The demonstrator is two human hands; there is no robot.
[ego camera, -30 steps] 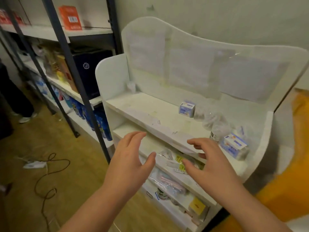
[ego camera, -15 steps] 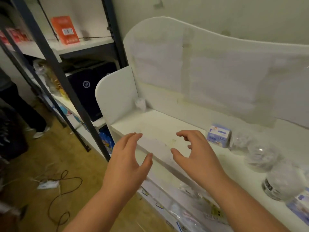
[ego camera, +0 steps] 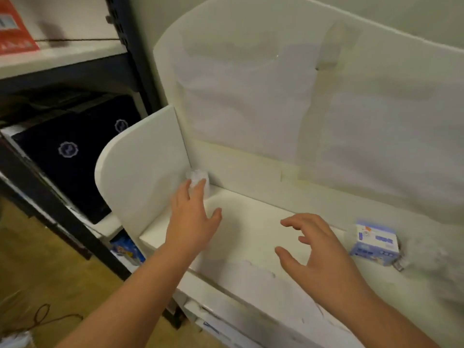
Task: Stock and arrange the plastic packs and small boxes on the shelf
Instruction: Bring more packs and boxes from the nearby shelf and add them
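A white display shelf (ego camera: 251,217) fills the view, its top tier mostly bare. In the back left corner of that tier sits a small crumpled clear plastic pack (ego camera: 198,176). My left hand (ego camera: 192,217) stretches toward it with fingers apart, its fingertips at the pack; whether they touch is unclear. Over the middle of the tier my right hand (ego camera: 316,252) hovers, fingers spread, holding nothing. A small blue and white box (ego camera: 375,243) stands at the right of the tier, apart from my right hand. Blurred clear packs (ego camera: 426,254) lie beyond it.
The white side panel (ego camera: 145,177) and tall back panel (ego camera: 326,109) close in the tier. A dark metal rack (ego camera: 62,214) stands to the left with a black box (ego camera: 67,151) and an orange pack (ego camera: 12,28). A cable (ego camera: 42,320) lies on the wooden floor.
The view has closed in on the top tier. My left hand has reached forward into the back left corner up to the crumpled pack. My right hand stays spread over the tier.
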